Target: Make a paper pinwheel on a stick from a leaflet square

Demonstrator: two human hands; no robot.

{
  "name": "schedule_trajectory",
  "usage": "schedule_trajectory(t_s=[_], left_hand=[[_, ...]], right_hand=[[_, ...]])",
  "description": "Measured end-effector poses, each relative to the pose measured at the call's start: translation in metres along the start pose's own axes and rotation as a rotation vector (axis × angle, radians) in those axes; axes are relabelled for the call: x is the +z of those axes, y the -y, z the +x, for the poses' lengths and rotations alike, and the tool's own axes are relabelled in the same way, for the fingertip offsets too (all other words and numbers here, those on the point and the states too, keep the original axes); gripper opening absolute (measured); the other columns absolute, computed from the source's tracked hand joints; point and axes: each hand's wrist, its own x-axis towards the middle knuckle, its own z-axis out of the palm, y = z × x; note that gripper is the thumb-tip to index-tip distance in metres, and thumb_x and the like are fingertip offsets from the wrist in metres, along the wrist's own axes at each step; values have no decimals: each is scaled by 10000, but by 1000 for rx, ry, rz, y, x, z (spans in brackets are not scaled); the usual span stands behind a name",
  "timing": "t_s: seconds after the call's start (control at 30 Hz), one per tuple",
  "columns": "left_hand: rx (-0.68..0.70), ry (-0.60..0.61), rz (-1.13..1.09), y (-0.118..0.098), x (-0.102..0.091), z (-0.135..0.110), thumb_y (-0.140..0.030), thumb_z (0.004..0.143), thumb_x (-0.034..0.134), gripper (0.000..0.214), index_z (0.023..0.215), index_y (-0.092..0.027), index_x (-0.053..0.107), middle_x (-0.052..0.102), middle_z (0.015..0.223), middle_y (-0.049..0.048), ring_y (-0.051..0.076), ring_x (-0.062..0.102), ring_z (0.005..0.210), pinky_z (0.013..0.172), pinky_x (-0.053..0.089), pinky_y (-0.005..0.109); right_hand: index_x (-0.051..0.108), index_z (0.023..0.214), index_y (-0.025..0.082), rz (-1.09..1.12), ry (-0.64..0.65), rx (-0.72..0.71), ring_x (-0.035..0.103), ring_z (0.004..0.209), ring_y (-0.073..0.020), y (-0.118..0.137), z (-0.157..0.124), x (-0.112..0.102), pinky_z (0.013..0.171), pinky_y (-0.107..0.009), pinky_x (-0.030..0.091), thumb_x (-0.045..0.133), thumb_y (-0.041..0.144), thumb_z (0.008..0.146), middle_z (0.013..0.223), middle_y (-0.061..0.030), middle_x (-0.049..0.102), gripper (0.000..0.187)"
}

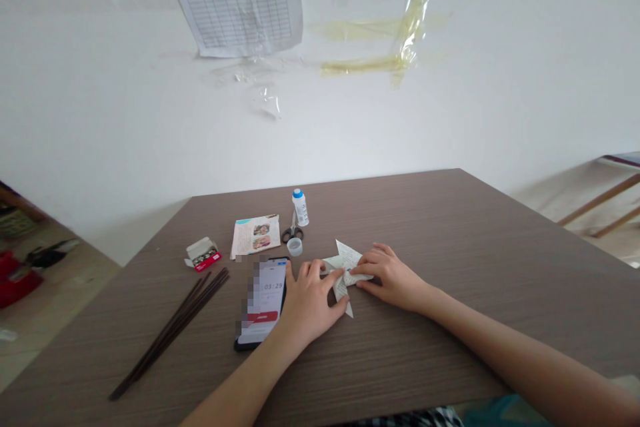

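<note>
A folded piece of printed paper [345,260] with pointed corners lies on the brown wooden table [450,233]. My left hand [307,303] rests on the table at the paper's left side, its fingers pinching and pressing the paper's lower flap. My right hand [393,277] presses down on the paper's right part with curled fingers. Both hands touch the paper and nearly meet over it.
A phone [263,300] showing a timer lies by my left wrist. Several dark thin sticks [173,330] lie to the left. Behind are a small red and white box [203,255], a printed booklet [255,235], scissors [292,232], a glue bottle [300,207] and its cap [295,247].
</note>
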Motion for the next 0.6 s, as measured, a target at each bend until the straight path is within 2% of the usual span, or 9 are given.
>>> schedule_trajectory(t_s=[0.17,0.6], left_hand=[[12,42,26,1,-1,-1,-355,1133,952,549,1679,-397,922,847,1601,165,495,766,1558,1495,397,966],[-34,72,-4,2,0,1,-382,1122,966,617,1731,-412,869,828,1653,149,490,738,1617,1500,411,950]], right_hand=[[1004,1408,298,-12,3,5,908,1233,-320,1,1,-1,1432,-669,578,898,221,1172,1248,-109,961,270],[990,1444,326,31,20,6,903,1281,-326,0,1,-3,1472,-714,517,890,238,1175,1288,-101,965,300]])
